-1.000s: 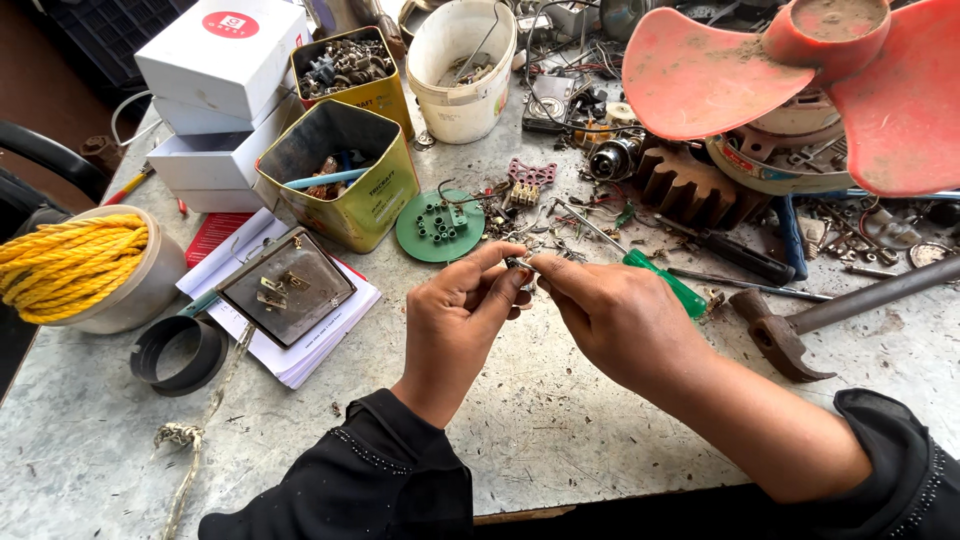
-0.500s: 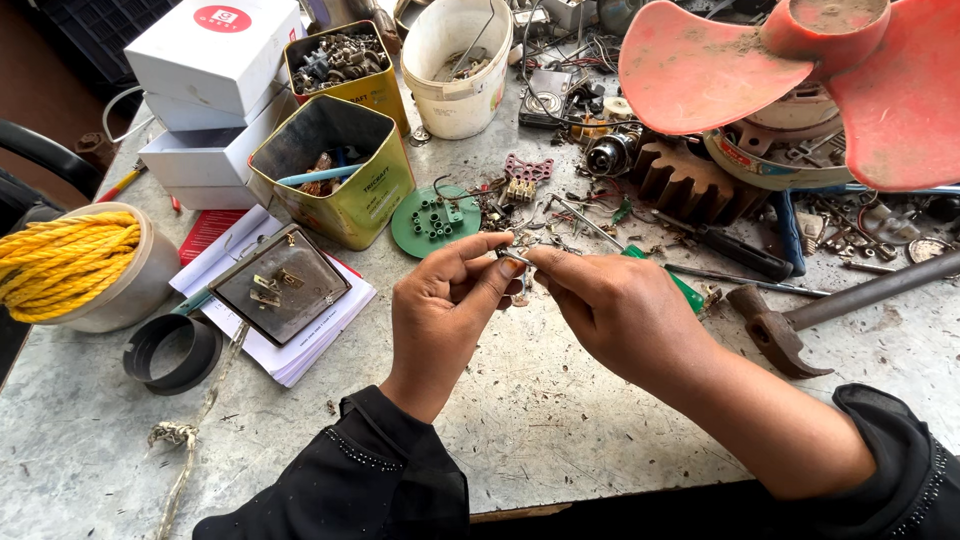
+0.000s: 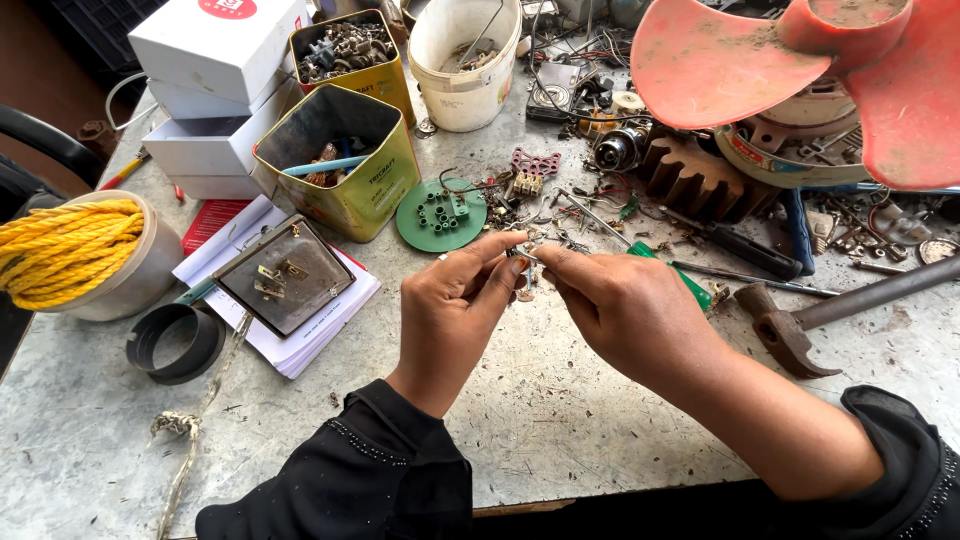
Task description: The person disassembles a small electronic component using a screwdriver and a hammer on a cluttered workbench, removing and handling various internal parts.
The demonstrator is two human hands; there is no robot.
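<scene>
Above the grey workbench, my left hand and my right hand meet fingertip to fingertip. Between them they pinch a tiny metal part, mostly hidden by the fingers. A round green plastic disc with small holes lies just beyond my left hand. A green-handled screwdriver pokes out from behind my right hand.
Two yellow tins of parts, a white bucket and white boxes stand at the back left. Yellow rope in a tub, a black ring, a hammer, a gear and a red fan blade surround the hands.
Both hands stay pinched together on the small part, with only slight finger movement. The view has shifted a little.
</scene>
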